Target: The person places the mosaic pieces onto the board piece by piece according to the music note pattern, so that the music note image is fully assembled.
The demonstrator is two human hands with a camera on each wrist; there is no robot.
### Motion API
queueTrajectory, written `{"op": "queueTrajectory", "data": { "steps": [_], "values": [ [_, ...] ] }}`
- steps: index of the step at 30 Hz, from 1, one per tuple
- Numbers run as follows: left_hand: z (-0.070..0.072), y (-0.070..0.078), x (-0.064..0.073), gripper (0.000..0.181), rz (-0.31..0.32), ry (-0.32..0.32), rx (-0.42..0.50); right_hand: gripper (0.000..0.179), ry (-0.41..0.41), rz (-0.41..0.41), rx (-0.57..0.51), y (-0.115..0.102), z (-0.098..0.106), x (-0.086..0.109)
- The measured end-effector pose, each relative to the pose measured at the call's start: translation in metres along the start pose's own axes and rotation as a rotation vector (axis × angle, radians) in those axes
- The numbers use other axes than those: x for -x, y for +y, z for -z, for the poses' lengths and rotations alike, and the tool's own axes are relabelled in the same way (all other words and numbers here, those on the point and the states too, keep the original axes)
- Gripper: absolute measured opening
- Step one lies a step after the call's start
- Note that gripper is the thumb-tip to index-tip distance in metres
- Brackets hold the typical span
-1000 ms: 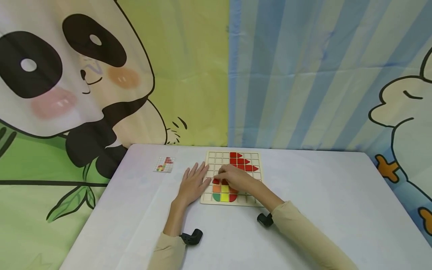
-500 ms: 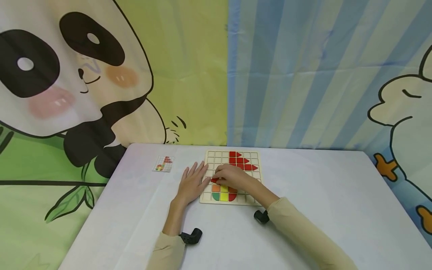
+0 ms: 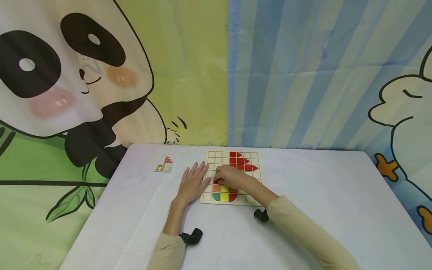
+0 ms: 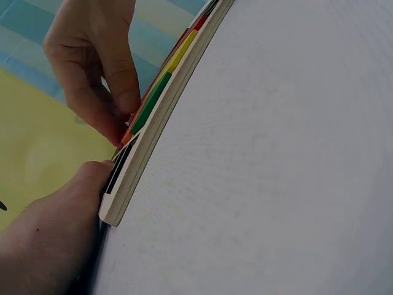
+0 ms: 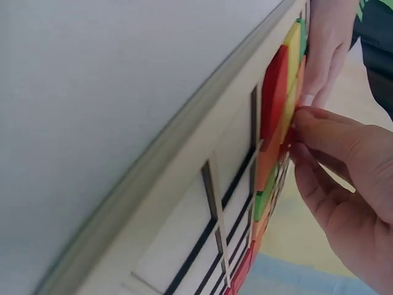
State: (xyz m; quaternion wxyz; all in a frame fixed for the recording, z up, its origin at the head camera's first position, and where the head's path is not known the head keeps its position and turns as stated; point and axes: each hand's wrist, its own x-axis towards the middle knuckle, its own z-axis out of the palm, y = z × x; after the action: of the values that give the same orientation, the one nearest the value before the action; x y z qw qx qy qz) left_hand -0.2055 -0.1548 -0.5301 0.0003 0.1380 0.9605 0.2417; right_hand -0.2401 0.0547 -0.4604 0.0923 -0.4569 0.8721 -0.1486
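A light wooden grid board (image 3: pixel 248 200) lies on the table with coloured pieces in its cells. My right hand (image 3: pixel 234 177) bends over its left middle part and pinches a small red piece (image 3: pixel 216 182) between thumb and fingertips, right at the grid. The fingers hide most of that piece and its neighbours. My left hand (image 3: pixel 191 184) lies with straight fingers along the board's left edge, its thumb close to the red piece. Below the right hand sit an orange square (image 3: pixel 216 188), a green rounded piece (image 3: pixel 216 197), a yellow square (image 3: pixel 224 197) and a red rounded piece (image 3: pixel 232 197).
Rows of red pieces (image 3: pixel 240 161) ending in points fill cells at the board's upper right. Left of the board lies a small pattern card (image 3: pixel 164 164). A printed curtain (image 3: pixel 290 75) hangs behind the white table (image 3: pixel 303 187).
My right hand has shifted slightly left and down on the board. The red piece jutted out left of the fingers half a second ago and now shows less. My left hand stays in place.
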Motion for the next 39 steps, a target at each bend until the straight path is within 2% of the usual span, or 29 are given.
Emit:
{"op": "queueTrajectory", "data": {
  "steps": [4, 8, 10, 17, 22, 26, 31, 39],
  "values": [
    [0.0, -0.001, 0.001, 0.061, 0.005, 0.0, -0.003, 0.019, 0.035, -0.059, 0.013, -0.002, 0.002, 0.007],
    [0.002, -0.001, 0.001, 0.061, 0.002, 0.002, -0.007, 0.011, 0.053, -0.133, 0.026, -0.002, 0.003, 0.011],
    [0.003, -0.001, 0.001, 0.061, 0.001, 0.002, -0.011, 0.008, 0.045, -0.133, 0.028, -0.001, 0.002, 0.011],
    [0.001, -0.002, 0.0, 0.061, -0.003, 0.003, -0.005, 0.009, 0.035, -0.09, -0.065, -0.003, 0.0, 0.009],
    [-0.001, 0.0, -0.002, 0.062, -0.001, -0.005, -0.011, 0.004, 0.042, -0.176, -0.046, -0.004, -0.001, 0.012],
    [0.0, 0.0, -0.002, 0.062, 0.0, 0.005, -0.014, 0.007, 0.051, -0.225, -0.043, -0.004, -0.002, 0.013],
    [0.001, 0.0, -0.001, 0.061, 0.001, -0.002, -0.014, 0.007, 0.051, -0.23, -0.089, -0.003, -0.002, 0.013],
    [0.0, 0.001, -0.003, 0.062, 0.008, -0.007, -0.001, 0.009, 0.076, -0.189, -0.153, 0.002, -0.001, 0.018]
  ]
}}
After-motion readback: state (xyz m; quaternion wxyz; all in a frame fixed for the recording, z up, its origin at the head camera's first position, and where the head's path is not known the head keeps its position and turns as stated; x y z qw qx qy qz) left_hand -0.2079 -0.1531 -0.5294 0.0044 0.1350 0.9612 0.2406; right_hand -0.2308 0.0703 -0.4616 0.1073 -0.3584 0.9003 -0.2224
